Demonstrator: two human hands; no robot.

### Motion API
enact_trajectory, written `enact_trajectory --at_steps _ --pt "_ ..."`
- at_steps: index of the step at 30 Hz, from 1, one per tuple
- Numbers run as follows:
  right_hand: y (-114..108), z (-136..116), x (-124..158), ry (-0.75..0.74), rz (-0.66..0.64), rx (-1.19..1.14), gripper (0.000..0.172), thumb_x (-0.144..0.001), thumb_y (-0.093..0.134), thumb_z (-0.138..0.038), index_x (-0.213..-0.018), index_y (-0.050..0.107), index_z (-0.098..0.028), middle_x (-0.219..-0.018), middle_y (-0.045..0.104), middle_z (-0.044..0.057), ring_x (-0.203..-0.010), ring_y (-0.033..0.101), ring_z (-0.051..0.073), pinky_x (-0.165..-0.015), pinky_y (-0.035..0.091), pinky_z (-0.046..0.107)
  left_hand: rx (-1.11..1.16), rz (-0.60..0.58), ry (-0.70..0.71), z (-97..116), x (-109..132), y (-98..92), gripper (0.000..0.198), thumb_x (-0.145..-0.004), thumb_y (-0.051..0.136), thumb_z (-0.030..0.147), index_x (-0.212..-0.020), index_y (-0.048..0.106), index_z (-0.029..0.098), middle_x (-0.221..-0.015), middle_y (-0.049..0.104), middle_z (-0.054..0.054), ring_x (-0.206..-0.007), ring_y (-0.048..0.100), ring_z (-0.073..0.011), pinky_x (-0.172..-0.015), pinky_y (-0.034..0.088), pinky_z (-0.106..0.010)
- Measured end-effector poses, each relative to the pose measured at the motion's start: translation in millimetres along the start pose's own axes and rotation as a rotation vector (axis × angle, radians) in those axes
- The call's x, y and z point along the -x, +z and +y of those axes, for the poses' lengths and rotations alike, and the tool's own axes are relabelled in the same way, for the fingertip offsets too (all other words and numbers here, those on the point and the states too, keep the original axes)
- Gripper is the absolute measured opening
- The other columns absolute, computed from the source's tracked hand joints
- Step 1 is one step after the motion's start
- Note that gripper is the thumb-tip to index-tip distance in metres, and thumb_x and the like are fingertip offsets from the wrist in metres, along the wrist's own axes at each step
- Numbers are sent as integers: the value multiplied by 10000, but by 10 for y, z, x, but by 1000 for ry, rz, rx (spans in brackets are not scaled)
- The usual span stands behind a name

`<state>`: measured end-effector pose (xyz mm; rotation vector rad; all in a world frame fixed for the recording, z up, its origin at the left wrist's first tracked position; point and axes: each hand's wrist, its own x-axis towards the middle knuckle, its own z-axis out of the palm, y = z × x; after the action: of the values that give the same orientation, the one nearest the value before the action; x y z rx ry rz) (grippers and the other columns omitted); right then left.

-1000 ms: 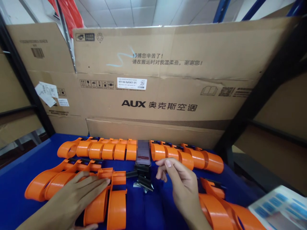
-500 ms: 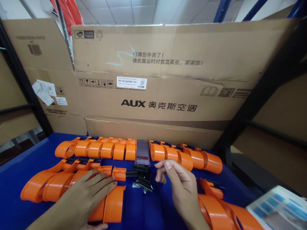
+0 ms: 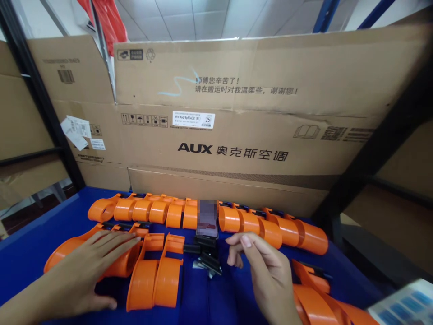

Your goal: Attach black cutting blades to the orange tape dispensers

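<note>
A: Entry one?
B: Left hand (image 3: 96,264), lower left of the frame: palm down, fingers spread across a row of orange plastic ring holders (image 3: 59,257); nothing clasped.
A: Entry two?
B: Right hand (image 3: 265,275), lower centre-right: fingers curled toward the thumb; whether anything is pinched cannot be told.
A: The end pair?
B: Two orange holders (image 3: 144,284), lower centre-left, side by side, long axis running up the frame, rings lowermost. They lie just right of the left hand, the nearer hand; black tubes (image 3: 209,262) lie between pair and right hand.
</note>
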<state>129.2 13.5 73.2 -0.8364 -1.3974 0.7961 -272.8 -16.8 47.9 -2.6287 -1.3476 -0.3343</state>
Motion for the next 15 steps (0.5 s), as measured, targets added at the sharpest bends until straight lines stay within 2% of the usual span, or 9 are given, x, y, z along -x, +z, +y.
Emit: enact_trajectory --at_steps 2,4,9,14,15 --pt "0 2 10 0 -9 -2 335 -1029 568 -470 -897 742 -215 -628 667 7 -575 593 165 -549 450 274 -32 -10 -5 -38 49 35 893 -845 773 380 -1616 324 402 -1590 540 -50 -1400 551 -374 -1128 462 -511" --pt "3 11 15 1 -9 5 335 -1029 567 -468 -894 737 -213 -627 668 8 -574 590 164 -548 448 275 -50 -10 5 -20 70 44 852 -868 720 271 -1616 330 390 -1583 550 -39 -1417 537 -352 -1139 459 -500" --pt "21 34 7 -11 -13 64 347 -1030 560 -469 -881 726 -204 -626 657 10 -576 584 167 -557 453 285 -39 46 12 77 47 -91 903 -803 719 234 -1614 345 366 -1578 556 -30 -1398 555 -358 -1139 482 -481" --pt "54 -24 21 -56 -106 136 355 -1044 536 -454 -883 737 -210 -630 657 4 -566 582 158 -558 449 283 -66 84 -8 141 -6 -241 887 -808 715 248 -1609 356 377 -1561 574 -26 -1357 591 -361 -1110 513 -491" --pt "60 -37 26 -65 -120 143 351 -1045 535 -451 -884 738 -213 -627 654 1 -566 584 158 -559 449 282 -66 127 -14 157 -2 -272 873 -803 725 259 -1597 383 384 -1544 593 -20 -1335 609 -358 -1103 520 -488"
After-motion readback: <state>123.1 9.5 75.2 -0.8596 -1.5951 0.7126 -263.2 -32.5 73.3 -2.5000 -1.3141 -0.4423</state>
